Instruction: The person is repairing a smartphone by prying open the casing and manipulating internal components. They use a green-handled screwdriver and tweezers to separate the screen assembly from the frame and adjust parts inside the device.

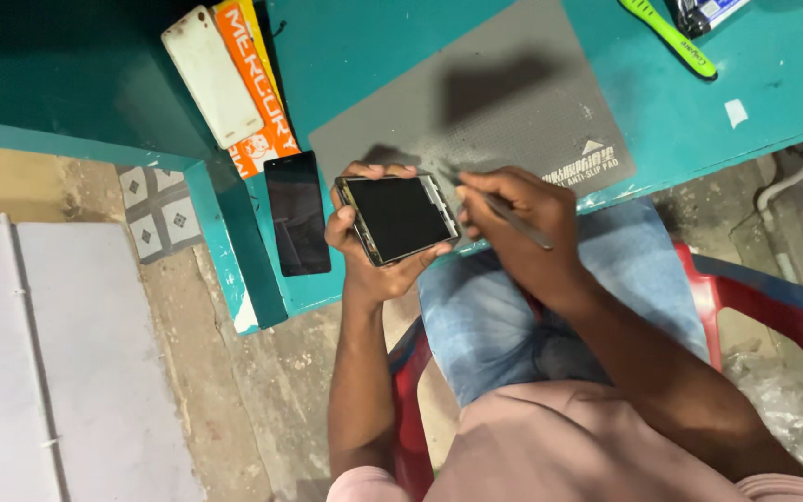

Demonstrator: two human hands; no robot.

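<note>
Left grip: the left hand (369, 265) is cradling a dark phone (396, 217) from below, fingers wrapped round both long edges, screen side up and tilted toward the camera.
Right grip: the right hand (518, 218) is pinched round a thin metal tool (511, 216), held like a pen, its fine end pointing at the phone's right edge; whether the tip is touching the frame is too small to tell.
Phone position: it's up off the counter, held just in front of the near edge, above the person's lap.
Grey mat (476, 102): lying on the counter right behind both hands, their shadows falling across it.
Loose black screen panel (297, 214): flat on the counter just left of the held phone, not touching it.
White back cover (212, 76): further left and back, resting partly on an orange packet (260, 88).
Green tool (669, 35): far back at the right, well apart from the hands.
Counter (773, 93): teal, scuffed, with a small white scrap near the right side.
Seat: a red plastic chair (792, 321) under the person, blue jeans (504, 316) across the lap.
</note>
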